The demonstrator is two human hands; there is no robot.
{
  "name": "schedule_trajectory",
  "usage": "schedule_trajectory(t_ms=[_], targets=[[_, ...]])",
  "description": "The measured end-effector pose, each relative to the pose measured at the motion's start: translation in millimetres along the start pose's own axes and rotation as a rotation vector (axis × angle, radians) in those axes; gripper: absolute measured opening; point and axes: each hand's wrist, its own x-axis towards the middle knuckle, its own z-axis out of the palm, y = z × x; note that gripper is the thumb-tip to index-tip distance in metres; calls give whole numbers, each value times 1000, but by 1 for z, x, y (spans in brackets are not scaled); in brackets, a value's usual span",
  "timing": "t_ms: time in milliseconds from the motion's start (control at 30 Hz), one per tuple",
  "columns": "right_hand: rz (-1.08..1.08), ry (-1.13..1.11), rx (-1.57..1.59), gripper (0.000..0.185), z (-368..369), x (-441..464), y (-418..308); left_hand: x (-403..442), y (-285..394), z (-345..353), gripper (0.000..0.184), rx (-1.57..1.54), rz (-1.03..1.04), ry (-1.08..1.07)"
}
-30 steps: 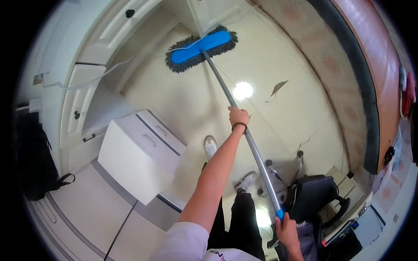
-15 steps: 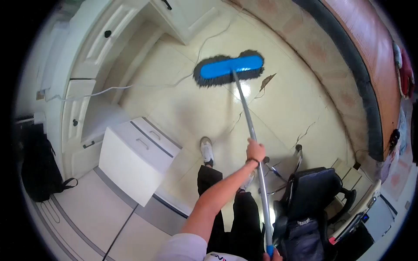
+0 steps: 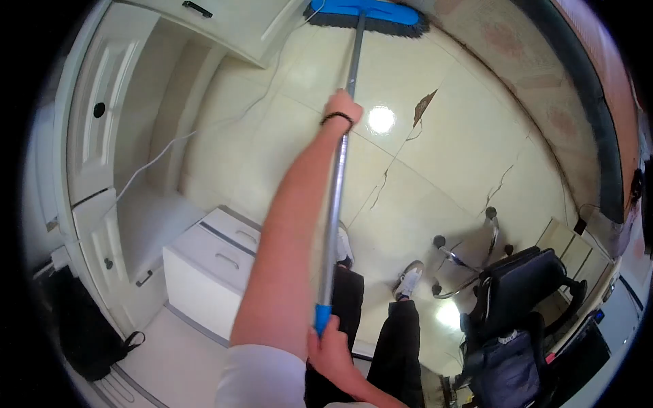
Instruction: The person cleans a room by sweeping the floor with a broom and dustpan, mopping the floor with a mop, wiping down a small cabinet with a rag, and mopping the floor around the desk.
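A dust mop with a blue head and dark fringe lies on the tile floor at the top of the view. Its grey metal pole runs down toward me. My left hand, with a dark band at the wrist, is wrapped around the upper part of the pole. Lower down, my right hand grips the pole beside its blue end piece. The left forearm crosses in front of part of the floor and a white drawer unit.
A white cable trails across the floor from the cabinets. At right stand a black office chair on casters and a sofa-like piece. Cracks and a broken tile patch mark the floor. A black bag sits left.
The mop head has moved away toward the top edge, near the cabinets. Both hands have shifted left with the pole, the left one reaching farther forward. The view has shifted too.
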Motion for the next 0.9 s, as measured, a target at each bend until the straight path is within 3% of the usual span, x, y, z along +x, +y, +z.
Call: schedule_trajectory(t_ms=[133, 333, 400, 467, 567, 600, 633, 700, 767, 900], targets=[[22, -27, 60, 30, 32, -13, 15, -23, -29, -4, 41, 49, -15, 11], [218, -219, -132, 35, -11, -83, 63, -108, -74, 26, 37, -7, -75, -13], [169, -265, -185, 35, -20, -112, 84, -136, -89, 35, 37, -79, -183, -68], [276, -298, -277, 36, -27, -137, 108, -169, -108, 50, 37, -157, -236, -64], [426, -327, -256, 38, -45, -177, 135, -215, -138, 76, 36, -158, -316, 4], [336, -258, -243, 37, -53, -192, 135, -232, -155, 72, 36, -138, -332, 10], [388, -247, -152, 34, -68, -203, 126, -243, -156, 77, 36, -175, -339, 17], [420, -185, -51, 33, -77, -200, 119, -234, -129, 82, 37, -221, -316, 10], [385, 26, -26, 27, -65, -198, 113, -215, -133, 85, 38, -243, -289, 33], [222, 38, -86, 35, -48, -146, 98, -158, -86, 59, 39, -148, -156, 62]])
